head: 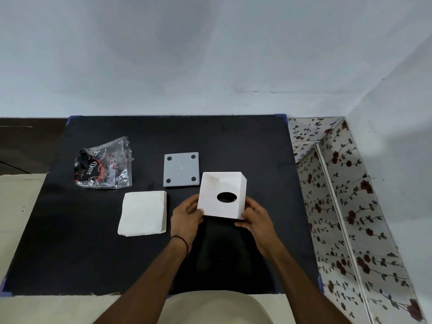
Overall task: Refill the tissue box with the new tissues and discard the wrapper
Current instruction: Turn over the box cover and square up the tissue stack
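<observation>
I hold a white cube-shaped tissue box [222, 195] tilted above the black mat, its oval-hole face turned toward me and its open side facing away. My left hand [187, 216] grips its lower left corner. My right hand [254, 218] grips its lower right corner. A stack of white tissues [143, 212] lies flat on the mat to the left of my hands. The box's grey square base plate [181, 169] with four dark feet lies just behind the box. A crumpled clear plastic wrapper [104, 164] with dark printing lies at the back left.
A black mat [93, 253] covers the tabletop up to a pale wall. A floral-patterned surface [339, 195] runs along the right side. A cream rounded object [215, 307] sits at the near edge between my forearms.
</observation>
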